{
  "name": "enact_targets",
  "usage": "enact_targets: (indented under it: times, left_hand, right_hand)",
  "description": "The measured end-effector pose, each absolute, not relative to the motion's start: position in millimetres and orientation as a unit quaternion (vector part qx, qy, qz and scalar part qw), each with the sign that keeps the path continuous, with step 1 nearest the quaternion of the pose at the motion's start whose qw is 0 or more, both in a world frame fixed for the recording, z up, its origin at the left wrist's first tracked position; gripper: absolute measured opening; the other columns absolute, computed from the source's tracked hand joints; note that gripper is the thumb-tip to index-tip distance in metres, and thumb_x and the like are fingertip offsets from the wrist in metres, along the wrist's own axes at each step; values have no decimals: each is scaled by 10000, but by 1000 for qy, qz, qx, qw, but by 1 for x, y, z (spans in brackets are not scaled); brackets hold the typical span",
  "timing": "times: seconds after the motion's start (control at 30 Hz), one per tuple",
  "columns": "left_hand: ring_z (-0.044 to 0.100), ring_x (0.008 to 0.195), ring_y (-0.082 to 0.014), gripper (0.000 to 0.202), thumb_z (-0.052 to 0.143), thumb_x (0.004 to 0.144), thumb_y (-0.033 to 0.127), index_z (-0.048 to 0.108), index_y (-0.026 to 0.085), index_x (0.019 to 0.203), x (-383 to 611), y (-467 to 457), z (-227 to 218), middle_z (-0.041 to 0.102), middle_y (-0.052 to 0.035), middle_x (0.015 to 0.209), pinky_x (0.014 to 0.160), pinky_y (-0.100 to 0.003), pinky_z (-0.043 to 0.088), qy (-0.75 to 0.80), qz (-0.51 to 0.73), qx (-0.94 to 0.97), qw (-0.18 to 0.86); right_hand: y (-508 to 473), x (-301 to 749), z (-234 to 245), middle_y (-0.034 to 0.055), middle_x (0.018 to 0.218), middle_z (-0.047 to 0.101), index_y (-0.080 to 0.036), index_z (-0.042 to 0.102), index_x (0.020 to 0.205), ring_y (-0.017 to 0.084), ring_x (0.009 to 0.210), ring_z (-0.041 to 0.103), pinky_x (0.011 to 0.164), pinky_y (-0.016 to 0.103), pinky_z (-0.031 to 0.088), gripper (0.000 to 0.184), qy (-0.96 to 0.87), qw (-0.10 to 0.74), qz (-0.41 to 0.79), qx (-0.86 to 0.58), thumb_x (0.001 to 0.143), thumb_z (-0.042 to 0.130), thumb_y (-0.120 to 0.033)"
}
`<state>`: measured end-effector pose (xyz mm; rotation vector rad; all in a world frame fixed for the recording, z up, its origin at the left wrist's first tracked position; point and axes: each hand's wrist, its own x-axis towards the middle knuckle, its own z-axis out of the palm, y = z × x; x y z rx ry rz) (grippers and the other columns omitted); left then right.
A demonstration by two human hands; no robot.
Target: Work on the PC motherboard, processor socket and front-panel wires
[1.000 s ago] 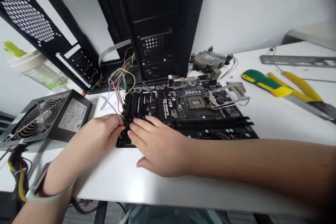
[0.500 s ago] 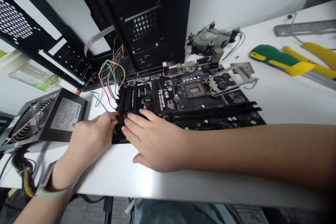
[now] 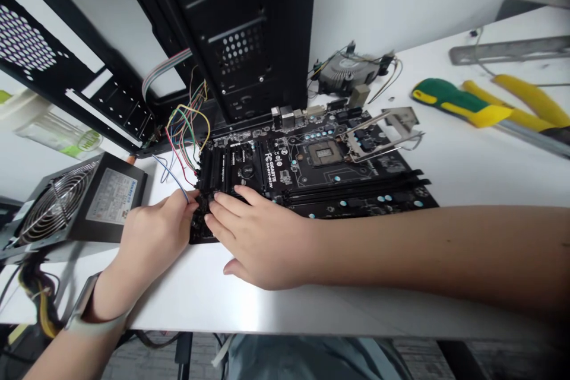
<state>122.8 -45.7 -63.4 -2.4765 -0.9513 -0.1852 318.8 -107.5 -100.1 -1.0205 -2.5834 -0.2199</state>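
Note:
A black motherboard (image 3: 329, 175) lies flat on the white table (image 3: 467, 160), its CPU socket latch raised. My left hand (image 3: 154, 237) pinches a small connector on a thin blue wire (image 3: 171, 178) at the board's near left corner. My right hand (image 3: 256, 237) rests on that same corner, fingers stretched flat against the board beside the connector. Coloured wires (image 3: 187, 130) run from that corner up into the black computer case (image 3: 214, 41) standing behind.
A grey power supply (image 3: 75, 202) with a fan grille sits at the left, its cables hanging off the table edge. A cooler fan (image 3: 345, 71) lies behind the board. A green-and-yellow screwdriver (image 3: 463, 107), yellow pliers (image 3: 529, 101) and a metal I/O plate (image 3: 507, 50) lie at the right.
The view has shifted a little and come closer. Both hands stay at the board's near left corner, with only slight finger movement.

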Motion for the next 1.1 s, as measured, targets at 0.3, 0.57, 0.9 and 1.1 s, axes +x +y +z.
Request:
enact_targets:
  times: [0.3, 0.57, 0.9, 1.1]
  left_hand:
    - [609, 420, -174, 321, 324, 917, 290, 616, 161, 944, 123, -44, -56, 658, -10, 530, 455, -252, 402, -457, -99, -882, 54]
    - [676, 608, -121, 166, 511, 889, 261, 663, 207, 852, 116, -44, -37, 745, -7, 778, 539, -216, 486, -365, -186, -906, -106]
    - [702, 727, -128, 299, 444, 828, 71, 699, 196, 737, 117, -42, -32, 728, -49, 839, 639, -224, 551, -234, -142, -950, -148]
    - [683, 663, -115, 342, 403, 786, 71, 665, 217, 624, 108, -35, -21, 718, -22, 749, 617, -214, 534, -250, -70, -941, -219]
  right_hand:
    - [-108, 321, -99, 210, 1340, 554, 18, 523, 1302, 332, 1261, 466, 1037, 480, 361, 633, -916, 170, -72, -356, 945, 414, -493]
    - [-106, 320, -100, 212, 1342, 549, 22, 519, 1295, 335, 1262, 458, 1045, 484, 354, 637, -916, 177, -64, -355, 935, 440, -497]
    - [-106, 320, -95, 216, 1338, 550, 14, 512, 1308, 331, 1264, 462, 1048, 482, 355, 649, -920, 153, -60, -356, 936, 432, -512]
    - [-105, 321, -97, 205, 1346, 552, 5, 517, 1309, 330, 1264, 461, 1044, 484, 357, 644, -917, 169, -61, -355, 932, 441, -512]
